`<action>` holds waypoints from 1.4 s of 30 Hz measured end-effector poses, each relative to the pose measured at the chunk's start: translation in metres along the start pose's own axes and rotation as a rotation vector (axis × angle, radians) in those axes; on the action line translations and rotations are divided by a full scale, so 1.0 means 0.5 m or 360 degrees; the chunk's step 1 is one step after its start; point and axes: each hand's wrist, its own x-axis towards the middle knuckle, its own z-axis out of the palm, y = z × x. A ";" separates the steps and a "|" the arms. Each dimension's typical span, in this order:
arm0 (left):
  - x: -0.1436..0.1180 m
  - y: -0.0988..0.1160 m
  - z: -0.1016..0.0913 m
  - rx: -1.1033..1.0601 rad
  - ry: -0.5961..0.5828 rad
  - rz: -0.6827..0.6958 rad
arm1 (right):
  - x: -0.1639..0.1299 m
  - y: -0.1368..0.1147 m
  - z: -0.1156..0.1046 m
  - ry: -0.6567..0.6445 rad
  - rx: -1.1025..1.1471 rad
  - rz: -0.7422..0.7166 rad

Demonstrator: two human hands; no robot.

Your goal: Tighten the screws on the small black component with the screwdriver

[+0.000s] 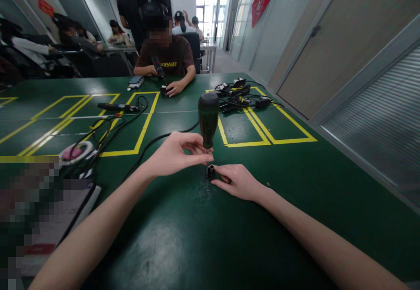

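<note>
At the near centre of the green table (295, 220), a small black part (210, 172) is set on the surface and is steadied by the right hand (241, 181), whose fingertips are closed against its right side. Directly above the part, an electric screwdriver (208, 119) is held upright, with its dark green body and black cap pointing up and its thin bit lowered onto the part. The lower end of the tool is pinched by the left hand (175, 154), with thumb and fingers closed around it just above the part. A black cable (157, 140) is led from behind the left hand away to the left. A scuffed, dusty patch is seen on the table around the part.

To the near left, a white tray (65, 220) and a round white holder with a pink centre (75, 153) are placed beside a tangle of black cables. Farther back on the left, a second black tool (113, 106) is laid within the yellow floor-style markings (144, 128). To the far right, a pile of black adapters and cables (241, 94) is gathered. At the far edge, a seated person in a brown shirt (169, 60) is shown holding another screwdriver (158, 68) over a small object.
</note>
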 end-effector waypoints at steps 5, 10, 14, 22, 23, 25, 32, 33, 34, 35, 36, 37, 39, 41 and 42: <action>-0.001 0.003 -0.002 -0.0056 -0.0074 0.0031 | 0.001 -0.003 -0.003 -0.0009 0.0002 0.0002; -0.001 0.004 -0.002 -0.0065 -0.0049 -0.0003 | 0.001 -0.005 -0.005 -0.0019 0.0003 0.0011; -0.001 0.003 -0.003 -0.0033 0.0002 -0.0026 | 0.001 -0.005 -0.004 -0.0021 0.0000 0.0016; 0.000 0.000 0.000 -0.0024 0.0038 0.0004 | 0.003 -0.003 -0.001 -0.0014 -0.0011 0.0009; 0.000 0.000 0.001 -0.0021 0.0038 0.0009 | 0.002 -0.003 -0.002 -0.0015 -0.0011 0.0008; 0.000 -0.001 0.001 -0.0013 0.0048 0.0006 | 0.002 -0.004 -0.004 -0.0017 -0.0012 0.0008; -0.002 -0.002 0.003 -0.0089 0.0006 -0.0087 | 0.001 -0.006 -0.007 -0.0025 -0.0010 0.0012; -0.002 -0.001 0.003 -0.0095 0.0007 -0.0094 | 0.001 -0.006 -0.007 -0.0027 -0.0009 0.0014; -0.002 -0.001 0.003 -0.0101 0.0007 -0.0096 | 0.001 -0.006 -0.007 -0.0029 -0.0007 0.0016; -0.002 0.000 0.003 -0.0108 0.0009 -0.0093 | 0.001 -0.006 -0.007 -0.0030 -0.0006 0.0018; -0.002 0.000 0.002 -0.0119 0.0009 -0.0087 | 0.001 -0.006 -0.006 -0.0031 -0.0005 0.0021; -0.002 0.001 0.002 -0.0137 0.0000 -0.0079 | 0.001 -0.006 -0.006 -0.0031 -0.0003 0.0022; -0.002 0.003 0.000 -0.0180 -0.0023 -0.0060 | 0.002 -0.006 -0.005 -0.0030 0.0001 0.0022; -0.003 0.006 -0.002 -0.0216 -0.0058 -0.0050 | 0.002 -0.006 -0.004 -0.0028 0.0006 0.0022; -0.003 0.007 -0.003 -0.0230 -0.0077 -0.0053 | 0.002 -0.005 -0.004 -0.0028 0.0008 0.0023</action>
